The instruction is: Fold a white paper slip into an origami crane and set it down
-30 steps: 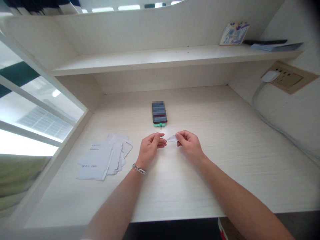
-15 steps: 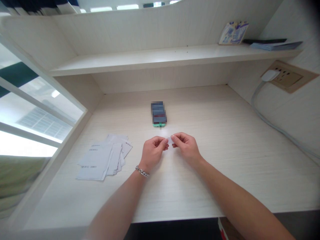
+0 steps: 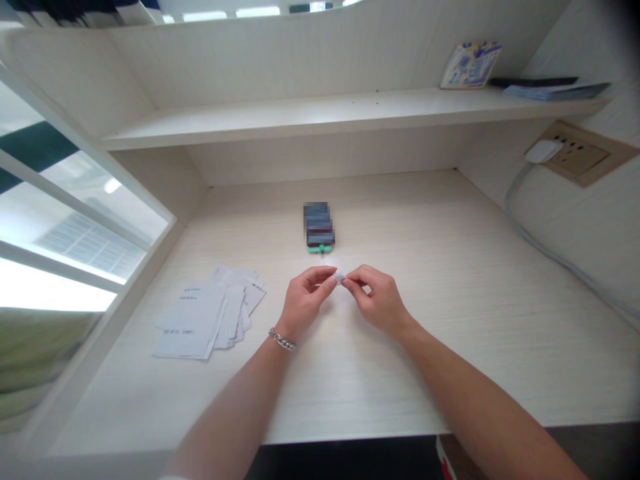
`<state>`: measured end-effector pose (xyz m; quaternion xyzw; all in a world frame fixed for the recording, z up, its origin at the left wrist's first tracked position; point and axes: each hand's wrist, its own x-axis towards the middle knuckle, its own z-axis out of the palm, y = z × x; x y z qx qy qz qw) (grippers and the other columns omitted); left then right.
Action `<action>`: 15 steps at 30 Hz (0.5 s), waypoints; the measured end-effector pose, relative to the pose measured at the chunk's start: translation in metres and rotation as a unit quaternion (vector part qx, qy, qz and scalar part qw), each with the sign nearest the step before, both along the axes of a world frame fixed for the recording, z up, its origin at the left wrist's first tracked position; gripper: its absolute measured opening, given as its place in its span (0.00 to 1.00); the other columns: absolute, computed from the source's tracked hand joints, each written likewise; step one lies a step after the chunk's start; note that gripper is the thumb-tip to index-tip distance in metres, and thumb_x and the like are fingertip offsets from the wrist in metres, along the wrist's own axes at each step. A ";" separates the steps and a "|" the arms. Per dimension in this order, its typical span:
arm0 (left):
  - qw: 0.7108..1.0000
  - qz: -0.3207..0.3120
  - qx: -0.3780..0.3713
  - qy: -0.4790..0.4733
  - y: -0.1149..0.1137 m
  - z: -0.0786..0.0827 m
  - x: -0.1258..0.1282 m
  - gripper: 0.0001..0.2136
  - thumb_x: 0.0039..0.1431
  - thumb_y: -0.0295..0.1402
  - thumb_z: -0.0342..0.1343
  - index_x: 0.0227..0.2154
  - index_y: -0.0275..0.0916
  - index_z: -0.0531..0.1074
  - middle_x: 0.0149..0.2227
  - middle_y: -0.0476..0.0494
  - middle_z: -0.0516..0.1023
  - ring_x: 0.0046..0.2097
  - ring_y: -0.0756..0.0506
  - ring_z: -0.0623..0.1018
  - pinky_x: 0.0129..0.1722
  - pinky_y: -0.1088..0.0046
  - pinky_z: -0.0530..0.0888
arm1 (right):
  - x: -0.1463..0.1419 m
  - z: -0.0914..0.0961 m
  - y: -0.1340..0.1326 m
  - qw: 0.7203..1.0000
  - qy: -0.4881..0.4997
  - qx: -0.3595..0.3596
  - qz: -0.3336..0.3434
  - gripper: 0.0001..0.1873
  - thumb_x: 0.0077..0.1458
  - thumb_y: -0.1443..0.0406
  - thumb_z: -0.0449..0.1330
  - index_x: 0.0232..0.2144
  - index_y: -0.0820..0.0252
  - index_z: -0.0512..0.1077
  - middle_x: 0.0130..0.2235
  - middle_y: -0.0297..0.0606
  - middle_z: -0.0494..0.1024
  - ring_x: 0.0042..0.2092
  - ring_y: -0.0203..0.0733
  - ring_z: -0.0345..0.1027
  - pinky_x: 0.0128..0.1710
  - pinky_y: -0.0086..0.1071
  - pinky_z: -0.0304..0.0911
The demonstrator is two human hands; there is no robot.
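Between my fingertips, over the middle of the desk, is a small piece of white paper (image 3: 339,277). My left hand (image 3: 309,293) pinches its left side with thumb and fingers; a silver chain bracelet (image 3: 283,340) circles that wrist. On the paper's right side, my right hand (image 3: 375,293) closes thumb and forefinger. The fingers cover much of the paper, so its full shape is hidden. Just beyond my hands lies a phone (image 3: 319,225) with a blurred-out screen and a green edge at its near end.
Left of my hands, a loose pile of printed paper sheets (image 3: 193,317) lies on the pale desk (image 3: 450,333). A shelf (image 3: 280,117) spans the back, with a small box (image 3: 470,65) at its right. From a wall socket (image 3: 580,153) runs a grey cable (image 3: 545,250).
My fingers have shifted their grip, and less of the white paper shows between them; it looks folded or crumpled smaller. The phone and paper pile stay in place.
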<state>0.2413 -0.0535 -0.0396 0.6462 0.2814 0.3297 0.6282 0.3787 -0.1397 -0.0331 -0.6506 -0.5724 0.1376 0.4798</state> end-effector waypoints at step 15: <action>1.000 0.031 0.004 -0.006 -0.002 0.000 0.000 0.11 0.48 0.36 0.60 0.33 0.35 0.75 0.33 0.42 0.78 0.34 0.48 0.75 0.37 0.70 0.72 | -0.008 0.000 0.001 0.995 0.099 0.002 -0.007 0.08 0.53 0.61 0.57 0.27 0.57 0.72 0.28 0.36 0.72 0.31 0.38 0.66 0.29 0.30 0.61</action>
